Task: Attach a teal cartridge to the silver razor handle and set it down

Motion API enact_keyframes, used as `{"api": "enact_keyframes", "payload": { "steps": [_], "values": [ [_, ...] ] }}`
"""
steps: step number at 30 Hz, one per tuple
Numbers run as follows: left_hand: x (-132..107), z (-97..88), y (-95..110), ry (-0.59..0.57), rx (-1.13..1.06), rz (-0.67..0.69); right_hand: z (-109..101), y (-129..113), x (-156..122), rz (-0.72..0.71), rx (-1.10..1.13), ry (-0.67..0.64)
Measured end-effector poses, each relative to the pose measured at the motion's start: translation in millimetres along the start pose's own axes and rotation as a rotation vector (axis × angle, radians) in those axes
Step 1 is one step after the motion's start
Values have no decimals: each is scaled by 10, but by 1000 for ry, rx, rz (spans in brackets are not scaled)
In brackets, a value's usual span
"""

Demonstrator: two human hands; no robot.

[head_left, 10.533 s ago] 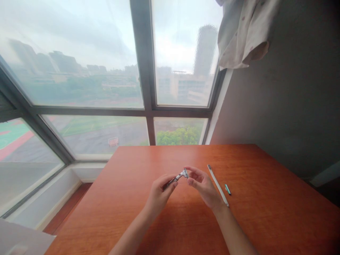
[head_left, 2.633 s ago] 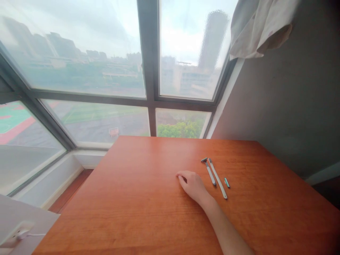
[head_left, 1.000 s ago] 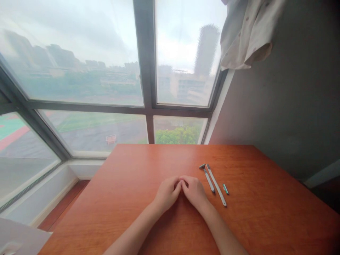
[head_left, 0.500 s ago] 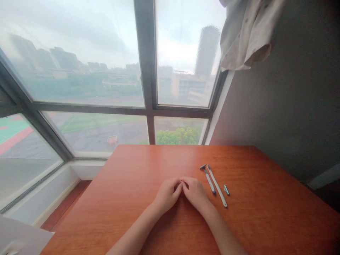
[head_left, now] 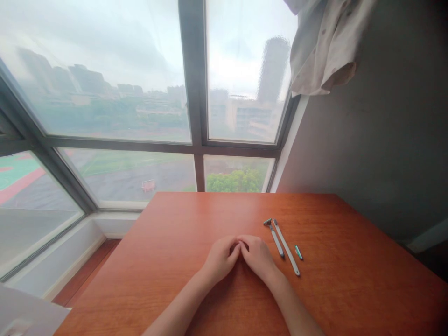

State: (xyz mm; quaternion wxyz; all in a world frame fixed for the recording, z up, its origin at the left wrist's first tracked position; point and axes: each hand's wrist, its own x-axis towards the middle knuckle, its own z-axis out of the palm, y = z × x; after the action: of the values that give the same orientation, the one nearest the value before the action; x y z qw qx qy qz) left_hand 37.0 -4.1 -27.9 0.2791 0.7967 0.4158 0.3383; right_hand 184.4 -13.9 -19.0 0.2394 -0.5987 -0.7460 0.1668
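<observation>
My left hand [head_left: 221, 257] and my right hand [head_left: 258, 256] rest on the wooden table [head_left: 182, 233], their fingertips and thumbs meeting in the middle. Both have their fingers curled in and closed; whatever may be between the fingertips is hidden. Just right of my right hand lies a razor [head_left: 276, 241], its head pointing away from me. Beside it, nearly parallel, is a long pale toothbrush-like stick [head_left: 287, 248] with a small hole at its near end. A small razor cartridge [head_left: 298, 252] with a green strip lies farther right. Neither hand touches these three.
Tall windows [head_left: 198, 116] with grey frames stand behind the table's far edge. A light shirt [head_left: 322, 51] hangs at the upper right, before a dark grey wall [head_left: 378, 140]. At the left, a low white ledge [head_left: 70, 252] runs below the glass.
The whole view has shifted very slightly. My hands stay together in the same place, and the razor, stick and cartridge have not moved.
</observation>
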Motion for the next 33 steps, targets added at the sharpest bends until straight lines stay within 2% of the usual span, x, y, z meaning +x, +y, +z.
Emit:
{"api": "enact_keyframes", "payload": {
  "steps": [33],
  "values": [
    [-5, -25, 38, -20, -23, 15, -1, 25, 6, -10, -28, -17]
  ]
}}
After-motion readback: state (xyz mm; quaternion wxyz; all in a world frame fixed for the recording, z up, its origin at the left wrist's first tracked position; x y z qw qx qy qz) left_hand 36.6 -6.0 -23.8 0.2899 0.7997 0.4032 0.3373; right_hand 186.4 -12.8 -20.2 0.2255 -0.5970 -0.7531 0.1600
